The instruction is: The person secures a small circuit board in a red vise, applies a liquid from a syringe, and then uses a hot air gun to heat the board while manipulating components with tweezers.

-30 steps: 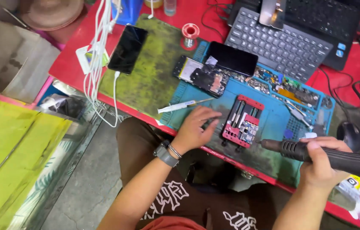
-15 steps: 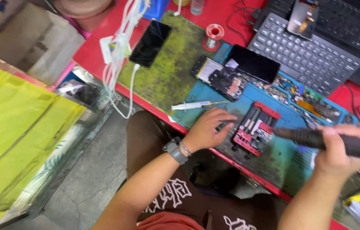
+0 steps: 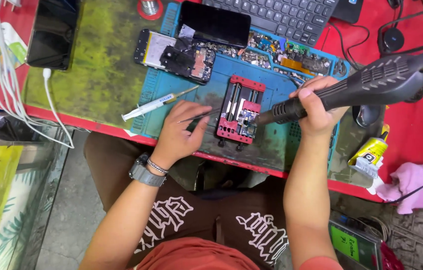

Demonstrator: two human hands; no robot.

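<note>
Since the earlier frame the right hand (image 3: 316, 107) has swung the black hot-air tool (image 3: 356, 87) in from 3 o'clock, so its nozzle now points at the small circuit board (image 3: 244, 120) in the red clamp (image 3: 239, 114); before, it hung off to the side. The left hand (image 3: 181, 131) has stayed at the clamp's 9 o'clock.

The right hand is clamped round the tool's handle. The left hand is pinched shut on one pair of tweezers (image 3: 202, 116), the tips reaching toward the clamp. The two hands are apart, with the clamp between them.

The clamp sits on a blue work mat (image 3: 276, 145). At 10 o'clock from the left hand lies one syringe (image 3: 156, 104). At 12 o'clock are two phones: one opened (image 3: 176, 52), one with a dark screen (image 3: 215, 24). A third phone (image 3: 52, 32) lies at far 10 o'clock, beside white cables (image 3: 4, 75). One keyboard (image 3: 281, 14) is at 12 o'clock, one yellow tube (image 3: 369, 152) and one pink cloth (image 3: 411, 186) at 4 o'clock.
</note>
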